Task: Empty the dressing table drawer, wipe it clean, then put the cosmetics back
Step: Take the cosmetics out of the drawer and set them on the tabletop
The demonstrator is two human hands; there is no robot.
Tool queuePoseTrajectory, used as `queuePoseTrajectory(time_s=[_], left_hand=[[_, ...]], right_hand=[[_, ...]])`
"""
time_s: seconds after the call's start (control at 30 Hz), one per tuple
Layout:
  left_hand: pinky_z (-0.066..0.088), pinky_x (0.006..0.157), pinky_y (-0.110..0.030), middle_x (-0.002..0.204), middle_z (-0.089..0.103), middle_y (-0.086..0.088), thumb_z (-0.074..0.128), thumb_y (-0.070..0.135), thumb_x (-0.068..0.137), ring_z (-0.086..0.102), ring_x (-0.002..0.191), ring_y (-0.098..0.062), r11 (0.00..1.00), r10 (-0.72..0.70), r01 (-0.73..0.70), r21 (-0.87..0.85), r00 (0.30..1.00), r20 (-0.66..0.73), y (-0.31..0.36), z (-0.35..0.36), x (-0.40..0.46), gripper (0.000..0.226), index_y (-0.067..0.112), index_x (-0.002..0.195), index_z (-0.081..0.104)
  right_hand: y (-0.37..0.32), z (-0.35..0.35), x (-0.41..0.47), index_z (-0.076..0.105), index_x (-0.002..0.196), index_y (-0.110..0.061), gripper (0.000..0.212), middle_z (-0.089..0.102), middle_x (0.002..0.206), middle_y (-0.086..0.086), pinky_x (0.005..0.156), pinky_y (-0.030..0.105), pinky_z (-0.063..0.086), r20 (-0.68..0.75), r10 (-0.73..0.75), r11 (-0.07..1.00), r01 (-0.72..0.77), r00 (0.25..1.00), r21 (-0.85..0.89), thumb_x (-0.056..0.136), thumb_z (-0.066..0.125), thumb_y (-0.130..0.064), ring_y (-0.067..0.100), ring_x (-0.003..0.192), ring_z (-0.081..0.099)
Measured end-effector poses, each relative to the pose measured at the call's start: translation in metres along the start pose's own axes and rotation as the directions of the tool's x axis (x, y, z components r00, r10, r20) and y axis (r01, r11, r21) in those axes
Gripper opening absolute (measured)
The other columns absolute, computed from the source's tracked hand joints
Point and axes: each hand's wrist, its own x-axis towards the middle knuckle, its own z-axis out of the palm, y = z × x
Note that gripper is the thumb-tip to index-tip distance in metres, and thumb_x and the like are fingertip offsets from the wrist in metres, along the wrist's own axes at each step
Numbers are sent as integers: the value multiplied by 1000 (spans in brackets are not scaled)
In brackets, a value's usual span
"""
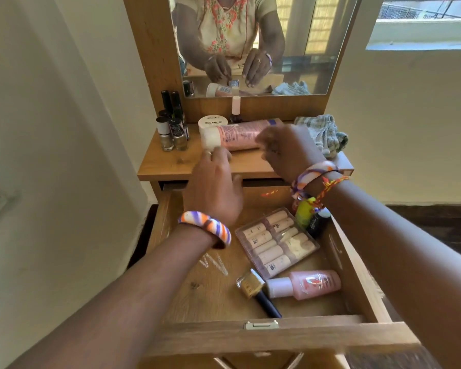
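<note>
The wooden drawer (357, 275) is pulled out and holds a clear case of small beige bottles (276, 242), a pink bottle with a white cap (309, 284), a gold nail polish with a dark cap (253, 287), a yellow-green bottle (304, 211) and a black item (317, 222). A pink tube (237, 134) lies on the tabletop. My left hand (213, 190) reaches over the drawer's back, its fingertips by the tube's white cap. My right hand (282, 150), blurred, hovers at the tube's other end. The mirror shows both hands with fingers apart, holding nothing.
On the tabletop (171, 166) stand several nail polish bottles (171, 129) at the left, a white jar (213, 122), and a small white-capped bottle (236, 107). A crumpled checked cloth (322, 134) lies at the right. The mirror (290, 49) rises behind; a wall is close on the left.
</note>
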Motion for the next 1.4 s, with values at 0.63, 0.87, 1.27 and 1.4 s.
queuePoseTrajectory(time_s=[0.63, 0.87, 1.27, 1.4], left_hand=[[47, 88, -31, 126, 57, -15, 54, 21, 93, 56, 113, -28, 949, -258, 316, 20, 736, 626, -8, 56, -25, 42, 0, 129, 47], [50, 96, -39, 113, 65, -16, 61, 21, 89, 63, 106, -28, 733, -364, 665, -142, 560, 744, -21, 51, -12, 34, -1, 115, 59], [59, 60, -32, 105, 62, -16, 58, 4, 90, 64, 87, -23, 437, -322, 828, -350, 508, 799, -40, 6, -16, 23, -4, 112, 58], [58, 48, -30, 99, 64, -18, 60, 4, 88, 67, 74, -24, 389, -305, 839, -380, 506, 807, -54, -20, -13, 14, -4, 99, 59]], right_hand=[[17, 17, -111, 59, 113, -1, 30, 62, 114, 14, 79, 28, 47, 509, 545, 838, -426, 666, -341, 84, 66, -8, 28, 104, 61], [17, 18, -109, 56, 117, -2, 33, 60, 118, 13, 84, 28, 47, 533, 572, 818, -487, 624, -307, 86, 64, -10, 26, 108, 59], [-1, 36, -110, 55, 106, -4, 28, 64, 105, 15, 87, 37, 52, 552, 543, 705, -701, 633, 111, 86, 64, -21, 30, 99, 63], [-13, 27, -110, 47, 117, 3, 32, 65, 90, 20, 73, 47, 58, 658, 520, 306, -838, 545, 452, 90, 59, -9, 32, 79, 68]])
